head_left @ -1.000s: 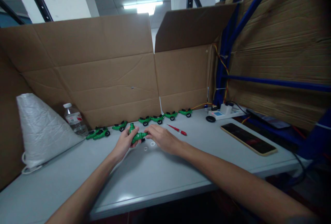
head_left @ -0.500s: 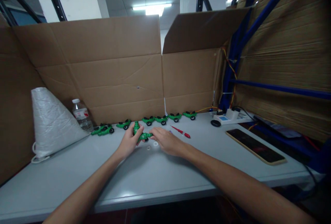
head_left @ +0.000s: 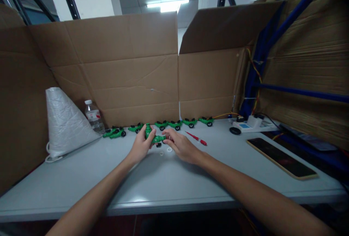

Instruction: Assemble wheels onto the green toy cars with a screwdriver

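A green plastic fitting [head_left: 157, 139], with ribbed, knob-like parts branching off it and a small black part underneath, is held above the table. My left hand [head_left: 141, 146] is closed around its upper left part. At its right end, the thumb and fingers of my right hand [head_left: 181, 146] are curled about the tip; the exact contact is too small to make out. Two small white rings [head_left: 169, 149] lie on the table just below the fitting. Beyond my hands, several similar green pieces with black round ends [head_left: 189, 122] stand in a row.
A red screwdriver [head_left: 196, 138] lies right of my hands. Farther right are a phone [head_left: 280, 158], a black ring [head_left: 235, 130] and a white power strip [head_left: 253, 124]. A silvery bag [head_left: 67, 127] and a water bottle [head_left: 94, 116] stand left. Cardboard walls [head_left: 131, 76] enclose the table.
The camera view has turned slightly left, so everything appears farther right. My right fingers have loosened and spread a little around the fitting's end, while my left hand keeps its hold.
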Motion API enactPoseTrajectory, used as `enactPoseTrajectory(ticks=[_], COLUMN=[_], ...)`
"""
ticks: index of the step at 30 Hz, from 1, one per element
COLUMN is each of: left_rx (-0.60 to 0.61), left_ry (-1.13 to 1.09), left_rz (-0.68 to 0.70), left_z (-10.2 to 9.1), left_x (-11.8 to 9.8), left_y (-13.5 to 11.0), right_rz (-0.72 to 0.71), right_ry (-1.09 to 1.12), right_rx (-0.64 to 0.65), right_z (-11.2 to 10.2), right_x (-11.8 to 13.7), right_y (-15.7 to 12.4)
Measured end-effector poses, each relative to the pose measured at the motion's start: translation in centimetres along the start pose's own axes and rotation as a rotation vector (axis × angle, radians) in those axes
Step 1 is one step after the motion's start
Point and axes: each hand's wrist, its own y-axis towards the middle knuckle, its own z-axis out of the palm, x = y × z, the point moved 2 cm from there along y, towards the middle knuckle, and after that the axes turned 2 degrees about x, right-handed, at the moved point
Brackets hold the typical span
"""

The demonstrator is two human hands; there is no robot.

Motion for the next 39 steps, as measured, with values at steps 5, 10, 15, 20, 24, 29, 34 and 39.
enactPoseTrajectory(ticks=[5, 10, 15, 20, 24, 29, 34, 39], left_rx=[0.058, 0.112, 0.204, 0.303, 0.186, 0.102, 0.106, 0.127], left_ry=[-0.115, -0.374, -0.564, -0.619, -0.478, -0.208, -0.152, -0.357], left_rz=[-0.141, -0.365, -0.512, -0.570, -0.471, -0.300, -0.272, -0.381], left_z=[0.2, 0.6, 0.6, 0.4, 0.3, 0.2, 0.0, 0.3], left_x=[0.3, 0.9, 0.7, 0.7, 1.0, 0.8, 0.4, 0.5], left_y=[0.2, 0.1, -0.2, -0.3, 0.0, 0.4, 0.5, 0.4], right_rz=[-0.102, -0.165, -0.257, -0.325, -0.242, -0.114, -0.076, -0.082], right_ry=[-0.105, -0.216, -0.349, -0.429, -0.248, -0.112, -0.091, -0.084], right_rx=[-0.017, -0.017, 0.006, 0.030, -0.001, -0.007, -0.002, -0.012], right_z=[-0.1, -0.1, -0.7, -0.8, -0.8, -0.7, -0.4, 0.1], right_x=[0.1, 0.6, 1.8, 2.3, 1.8, 1.0, 0.4, -0.1], right_y=[0.1, 0.3, 0.0, 0.0, 0.2, 0.2, 0.3, 0.4])
